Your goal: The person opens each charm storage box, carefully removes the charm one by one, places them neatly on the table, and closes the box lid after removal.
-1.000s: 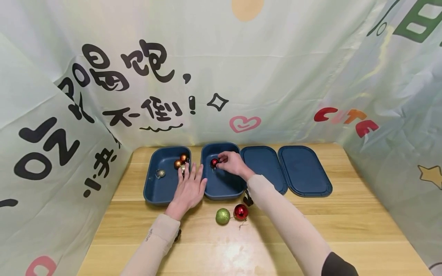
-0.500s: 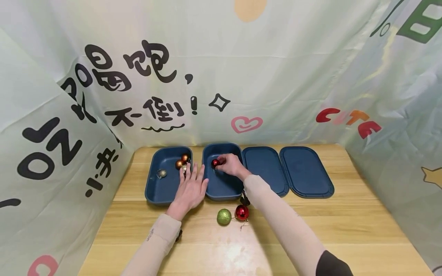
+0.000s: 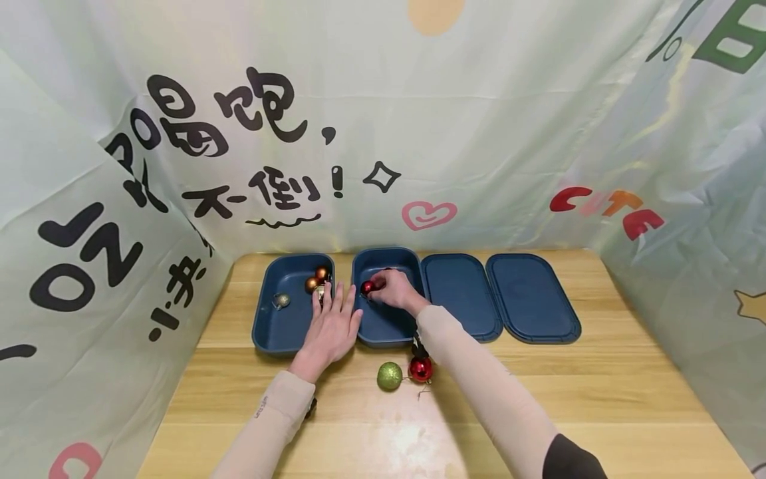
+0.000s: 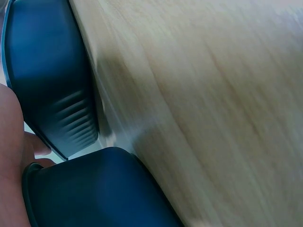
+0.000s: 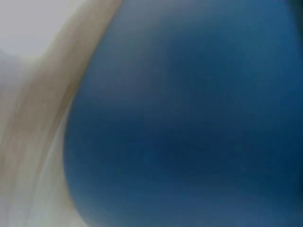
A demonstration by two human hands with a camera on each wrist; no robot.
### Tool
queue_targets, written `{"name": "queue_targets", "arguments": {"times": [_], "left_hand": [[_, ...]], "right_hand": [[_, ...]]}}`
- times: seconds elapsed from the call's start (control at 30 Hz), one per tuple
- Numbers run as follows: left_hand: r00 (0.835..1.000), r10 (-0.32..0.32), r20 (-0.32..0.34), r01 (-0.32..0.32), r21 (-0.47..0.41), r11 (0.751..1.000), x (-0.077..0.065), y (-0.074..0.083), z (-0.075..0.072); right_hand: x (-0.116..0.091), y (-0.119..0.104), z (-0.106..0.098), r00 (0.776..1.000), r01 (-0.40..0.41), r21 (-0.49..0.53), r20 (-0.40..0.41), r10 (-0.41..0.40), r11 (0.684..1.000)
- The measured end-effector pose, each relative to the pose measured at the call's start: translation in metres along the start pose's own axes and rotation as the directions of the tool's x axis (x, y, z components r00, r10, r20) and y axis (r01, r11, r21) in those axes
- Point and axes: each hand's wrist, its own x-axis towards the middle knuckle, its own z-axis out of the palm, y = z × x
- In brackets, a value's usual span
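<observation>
My right hand [image 3: 395, 291] pinches a small dark red Christmas ball [image 3: 368, 287] inside the second blue box [image 3: 389, 338]. My left hand [image 3: 330, 331] lies over the right rim of the leftmost blue box [image 3: 263, 319], fingers straight and spread. Beneath its fingertips a pale gold bauble [image 3: 320, 293] is partly hidden. Beside that one sit two copper baubles [image 3: 312, 285], and a silvery bauble [image 3: 281, 301] lies further left in the same box. The left wrist view shows a blue box wall [image 4: 52, 71] near my fingers. Only a blurred blue surface [image 5: 184, 123] fills most of the right wrist view.
A green glitter ball [image 3: 389, 376] and a larger shiny red ball [image 3: 421, 368] lie on the wooden table [image 3: 383, 439] in front of the boxes. Two flat blue lids [image 3: 463, 296] lie side by side to the right. Printed cloth [image 3: 497, 133] surrounds the table's back and sides.
My right hand has shifted slightly left and lower in the second box, taking the small red ball along. My left hand stays in place.
</observation>
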Motion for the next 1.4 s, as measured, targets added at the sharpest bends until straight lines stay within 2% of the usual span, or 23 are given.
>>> {"name": "queue_targets", "arguments": {"times": [0.3, 0.7, 1.1, 1.4], "left_hand": [[1.0, 0.0, -0.002, 0.0, 0.0, 1.0, 0.0, 0.0, 0.0], [1.0, 0.007, -0.007, -0.007, 0.004, 1.0, 0.0, -0.001, 0.0], [1.0, -0.007, 0.009, 0.007, 0.0, 1.0, 0.0, 0.0, -0.002], [1.0, -0.004, 0.01, 0.004, -0.002, 1.0, 0.0, 0.001, -0.002]], "right_hand": [[0.0, -0.005, 0.004, 1.0, 0.022, -0.007, 0.008, -0.022, 1.0], [0.003, -0.005, 0.007, 1.0, 0.009, -0.027, 0.014, -0.009, 1.0], [-0.003, -0.006, -0.002, 1.0, 0.011, -0.009, -0.004, -0.011, 1.0], [-0.014, -0.007, -0.013, 0.998, 0.061, 0.029, -0.027, -0.061, 0.998]]}}
